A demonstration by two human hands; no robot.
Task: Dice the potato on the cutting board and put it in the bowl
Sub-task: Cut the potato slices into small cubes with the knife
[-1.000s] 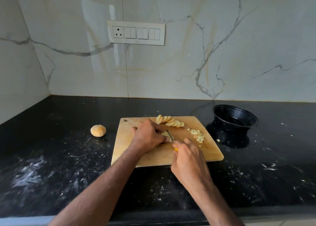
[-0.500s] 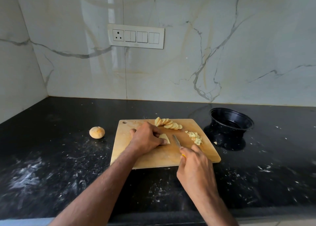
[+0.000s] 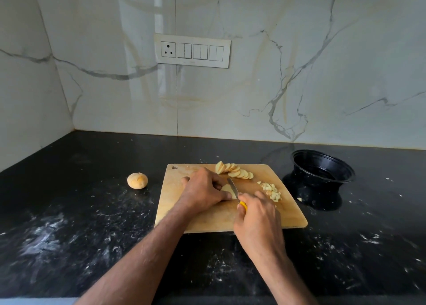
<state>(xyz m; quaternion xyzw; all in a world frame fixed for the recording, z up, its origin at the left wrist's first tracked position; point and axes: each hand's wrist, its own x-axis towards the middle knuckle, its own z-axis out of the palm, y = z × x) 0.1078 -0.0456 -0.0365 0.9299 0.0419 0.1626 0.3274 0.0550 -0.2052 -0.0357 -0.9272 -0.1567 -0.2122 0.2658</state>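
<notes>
Your right hand (image 3: 257,214) wraps its fingers around the yellow-handled knife (image 3: 235,191), the thin steel blade resting on a pale potato slice (image 3: 227,188). Your left hand (image 3: 204,189) pins that slice with curled fingers on the smooth wooden cutting board (image 3: 207,219). Beyond lie small diced cubes (image 3: 272,190), fanned round slices (image 3: 234,172), then the glossy black bowl (image 3: 321,168).

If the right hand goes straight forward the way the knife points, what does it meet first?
Probably the potato slice that the left hand holds; the right hand aims its knife there. Beyond lies the row of slices.
</notes>
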